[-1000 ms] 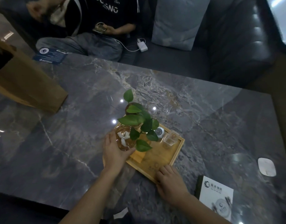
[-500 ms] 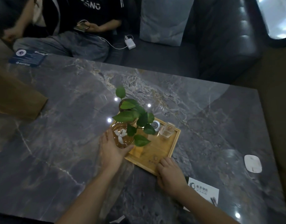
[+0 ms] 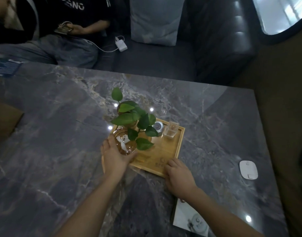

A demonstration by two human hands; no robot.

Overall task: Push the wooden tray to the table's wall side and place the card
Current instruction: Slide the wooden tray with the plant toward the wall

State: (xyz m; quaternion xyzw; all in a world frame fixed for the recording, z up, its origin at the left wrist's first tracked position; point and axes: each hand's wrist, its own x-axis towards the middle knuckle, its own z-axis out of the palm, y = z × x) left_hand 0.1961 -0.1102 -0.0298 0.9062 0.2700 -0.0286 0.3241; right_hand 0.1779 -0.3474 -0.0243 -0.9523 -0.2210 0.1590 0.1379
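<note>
A wooden tray [image 3: 170, 151] lies on the dark marble table [image 3: 61, 134], near its middle. On it stand a green leafy plant [image 3: 134, 124], an amber glass bowl [image 3: 124, 142], a small round metal piece [image 3: 158, 126] and a clear square glass [image 3: 171, 130]. My left hand [image 3: 114, 156] presses the tray's near-left corner, cupped around the bowl. My right hand [image 3: 179, 177] is curled against the tray's near-right edge. A white card [image 3: 184, 214] lies on the table just under my right forearm.
A white flat oval device [image 3: 248, 169] lies at the table's right side. A person sits on the dark sofa [image 3: 163, 62] across the table holding a phone, next to a charger [image 3: 121, 43] and a grey cushion [image 3: 155, 19]. A blue leaflet [image 3: 6, 67] rests far left.
The tray with both hands on it has shifted right and slightly away across the table. The card now lies closer under my right forearm.
</note>
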